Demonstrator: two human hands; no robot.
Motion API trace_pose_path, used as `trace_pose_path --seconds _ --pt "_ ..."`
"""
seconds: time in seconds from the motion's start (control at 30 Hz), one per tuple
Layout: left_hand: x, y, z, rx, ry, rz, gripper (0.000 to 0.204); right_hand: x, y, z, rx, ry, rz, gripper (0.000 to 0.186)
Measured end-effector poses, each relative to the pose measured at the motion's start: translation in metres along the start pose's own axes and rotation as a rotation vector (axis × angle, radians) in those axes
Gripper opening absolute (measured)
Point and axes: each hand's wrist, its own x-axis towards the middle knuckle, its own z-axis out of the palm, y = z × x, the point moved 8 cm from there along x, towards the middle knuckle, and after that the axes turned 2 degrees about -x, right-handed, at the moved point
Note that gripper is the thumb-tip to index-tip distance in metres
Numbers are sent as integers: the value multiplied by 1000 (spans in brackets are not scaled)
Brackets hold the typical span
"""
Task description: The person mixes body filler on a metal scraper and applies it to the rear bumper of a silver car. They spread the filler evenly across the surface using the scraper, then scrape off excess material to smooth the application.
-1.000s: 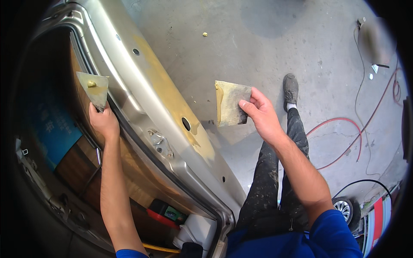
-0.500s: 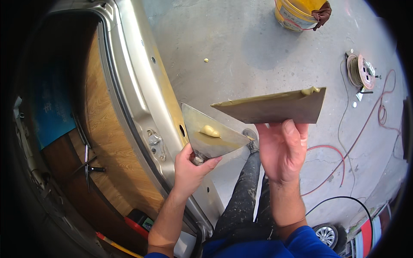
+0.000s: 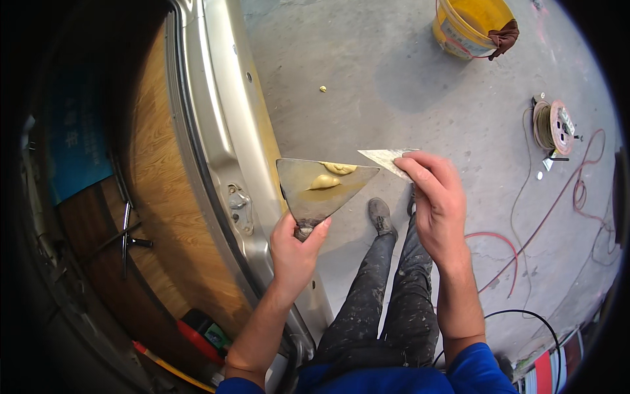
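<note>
My left hand (image 3: pixel 295 253) grips the narrow end of a flat, wedge-shaped metal putty knife (image 3: pixel 303 205), held roughly level. On its blade sits a lump of yellow putty (image 3: pixel 325 182), and a second putty lump (image 3: pixel 339 168) lies along the far edge. Between thumb and fingers, my right hand (image 3: pixel 438 207) pinches a flat putty spreader (image 3: pixel 386 158). Its pale, smeared face shows as a slim triangle, close to the right corner of the putty knife; my fingers hide the rest. Just left of the putty knife runs a vehicle's silver-beige door frame (image 3: pixel 244 131).
Wood-patterned flooring (image 3: pixel 152 171) lies inside the vehicle. On the concrete floor stands a yellow bucket (image 3: pixel 462 33) with a dark brown cloth (image 3: pixel 504 39) over its rim. A cable reel (image 3: pixel 556 128) and a red hose (image 3: pixel 558 194) are at the right. A small yellow blob (image 3: pixel 322 88) lies beyond my hands.
The spreader in my right hand has turned from broad face-on to a narrow angled view. A second putty lump now sits at the putty knife's far edge. The view has shifted slightly.
</note>
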Motion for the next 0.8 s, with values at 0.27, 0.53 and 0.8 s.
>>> trace_pose_path --seconds 0.27,0.53,0.8 --pt "-8 -9 -1 75 -18 -26 20 -12 -31 10 127 79 -42 47" --pt "-16 -3 1 15 28 3 19 -26 -39 27 111 78 -130 49" --pt "-23 7 7 40 65 65 20 -42 -42 39 157 131 -175 42"
